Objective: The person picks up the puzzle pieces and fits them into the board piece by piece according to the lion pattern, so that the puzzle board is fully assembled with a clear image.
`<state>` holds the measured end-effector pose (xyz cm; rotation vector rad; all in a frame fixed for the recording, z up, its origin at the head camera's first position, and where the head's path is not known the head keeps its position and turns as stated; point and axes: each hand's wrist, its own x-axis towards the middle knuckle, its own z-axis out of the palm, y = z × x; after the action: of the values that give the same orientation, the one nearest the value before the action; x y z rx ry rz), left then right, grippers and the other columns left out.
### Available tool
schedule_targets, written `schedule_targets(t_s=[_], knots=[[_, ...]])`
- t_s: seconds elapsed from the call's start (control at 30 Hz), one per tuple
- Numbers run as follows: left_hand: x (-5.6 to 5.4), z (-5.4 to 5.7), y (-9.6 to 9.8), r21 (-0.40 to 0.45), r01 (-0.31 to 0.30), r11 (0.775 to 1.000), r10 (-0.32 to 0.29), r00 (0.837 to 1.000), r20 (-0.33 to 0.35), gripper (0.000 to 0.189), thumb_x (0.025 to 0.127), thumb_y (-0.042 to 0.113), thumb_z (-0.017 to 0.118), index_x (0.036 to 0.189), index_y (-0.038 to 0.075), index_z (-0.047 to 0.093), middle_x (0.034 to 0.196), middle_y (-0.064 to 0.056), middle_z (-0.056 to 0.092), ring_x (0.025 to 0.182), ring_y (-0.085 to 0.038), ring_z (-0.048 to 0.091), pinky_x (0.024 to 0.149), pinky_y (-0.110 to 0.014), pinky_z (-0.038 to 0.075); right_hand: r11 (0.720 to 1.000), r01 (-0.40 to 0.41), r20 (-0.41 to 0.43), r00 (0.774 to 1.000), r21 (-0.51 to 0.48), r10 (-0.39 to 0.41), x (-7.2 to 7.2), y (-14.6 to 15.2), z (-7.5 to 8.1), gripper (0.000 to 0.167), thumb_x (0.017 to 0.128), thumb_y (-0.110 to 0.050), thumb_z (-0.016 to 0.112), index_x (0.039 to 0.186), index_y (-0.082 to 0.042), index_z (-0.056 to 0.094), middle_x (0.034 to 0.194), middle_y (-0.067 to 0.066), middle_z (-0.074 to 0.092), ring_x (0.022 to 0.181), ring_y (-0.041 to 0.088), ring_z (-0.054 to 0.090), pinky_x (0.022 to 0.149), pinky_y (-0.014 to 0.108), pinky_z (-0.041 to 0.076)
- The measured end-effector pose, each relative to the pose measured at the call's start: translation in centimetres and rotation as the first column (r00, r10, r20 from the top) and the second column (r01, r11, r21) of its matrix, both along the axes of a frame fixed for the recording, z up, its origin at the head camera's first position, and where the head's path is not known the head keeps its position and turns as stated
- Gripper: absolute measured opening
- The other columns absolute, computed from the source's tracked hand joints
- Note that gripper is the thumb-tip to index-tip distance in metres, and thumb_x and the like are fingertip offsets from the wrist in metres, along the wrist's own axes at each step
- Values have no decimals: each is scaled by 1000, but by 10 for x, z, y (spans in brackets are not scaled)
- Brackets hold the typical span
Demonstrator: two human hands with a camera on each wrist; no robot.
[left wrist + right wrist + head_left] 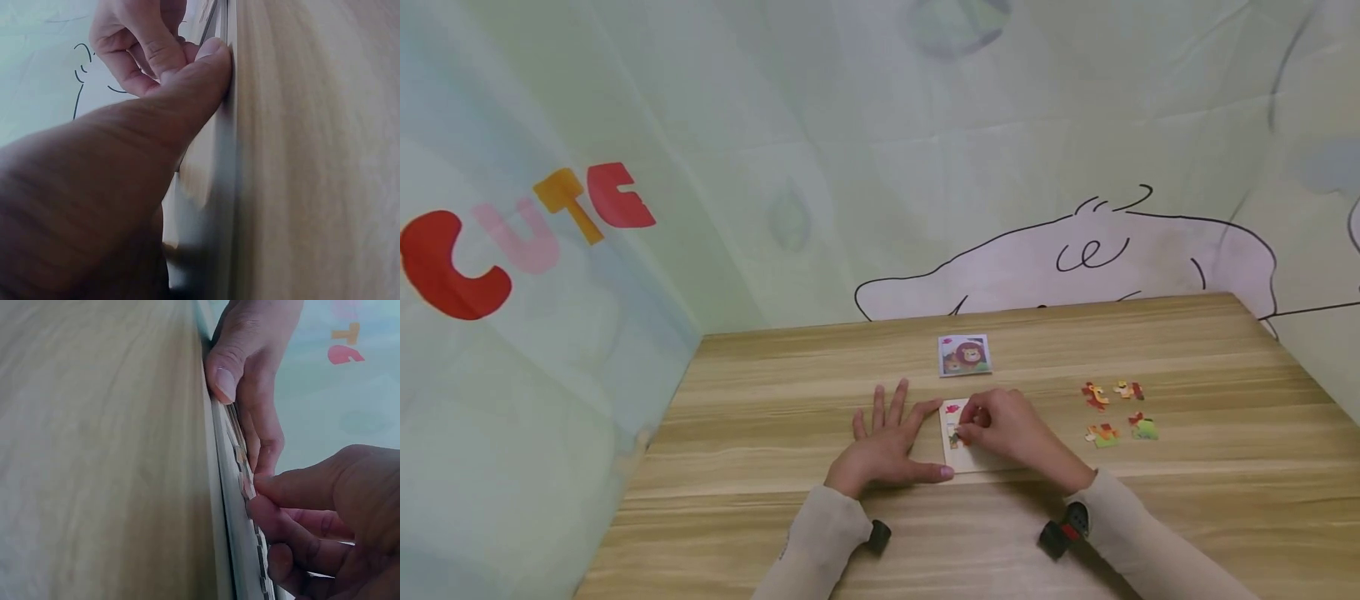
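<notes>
A white square puzzle board [977, 462] lies flat on the table, with a red print in its upper left corner. My left hand [883, 450] rests at the board's left side, fingers spread, with thumb and index fingertips at its edge. Over the board, my right hand [1011, 425] pinches a small puzzle piece [247, 485] between thumb and index finger, close to the surface. Colourful pieces [954, 442] show on the left part of the board beside those fingertips. Much of the board is hidden beneath the right hand.
Right of the board lie several loose puzzle pieces [1102, 435] in orange, green and red. Behind it is a picture card [965, 356] showing a lion. The wooden table [760, 400] meets a printed cloth backdrop [790, 167] at its far edge.
</notes>
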<state>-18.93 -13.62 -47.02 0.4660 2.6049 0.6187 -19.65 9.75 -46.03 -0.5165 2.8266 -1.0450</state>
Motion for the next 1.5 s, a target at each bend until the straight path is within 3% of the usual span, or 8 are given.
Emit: schedule_targets(t_s=[0.2,0.57,0.9,1.2,1.5], knots=[[4,8,0,16,0,1000,0,1000,5,102,84,77,75,167,51,22,183,-9,-17,166,-47,-25,124,-83,-10,1000,13,3,1000,27,-13,-1,-1,1,9,90,-14,85,86,-15,77,69,-5,64,63,10,50,59,22,36],[-1,-4,-1,20,11,1000,-11,1000,-15,103,82,83,73,166,55,21,183,-7,-19,165,-46,-27,123,-83,-12,998,37,-6,999,53,-37,-2,-1,2,10,89,-15,87,85,-14,78,71,-4,68,67,10,52,67,25,37],[2,6,2,29,5,1000,-5,1000,-7,102,83,77,77,167,51,24,183,-9,-16,166,-46,-24,124,-83,-11,995,67,-26,998,76,-65,-3,-5,4,11,88,-16,87,82,-14,79,64,-5,64,62,11,50,64,25,34],[4,9,2,30,-4,1000,3,1000,5,100,84,75,77,166,50,26,183,-9,-15,166,-46,-24,125,-82,-11,990,65,-57,997,121,-58,-4,-6,6,13,88,-17,88,79,-16,79,67,-5,67,66,12,51,69,28,36],[3,5,1,19,-4,1000,4,1000,-2,101,84,76,76,167,52,23,182,-8,-19,165,-43,-29,125,-81,-14,999,33,-16,999,-3,-33,-3,8,-2,6,94,-16,82,88,-16,81,75,-4,69,71,11,53,66,25,41]])
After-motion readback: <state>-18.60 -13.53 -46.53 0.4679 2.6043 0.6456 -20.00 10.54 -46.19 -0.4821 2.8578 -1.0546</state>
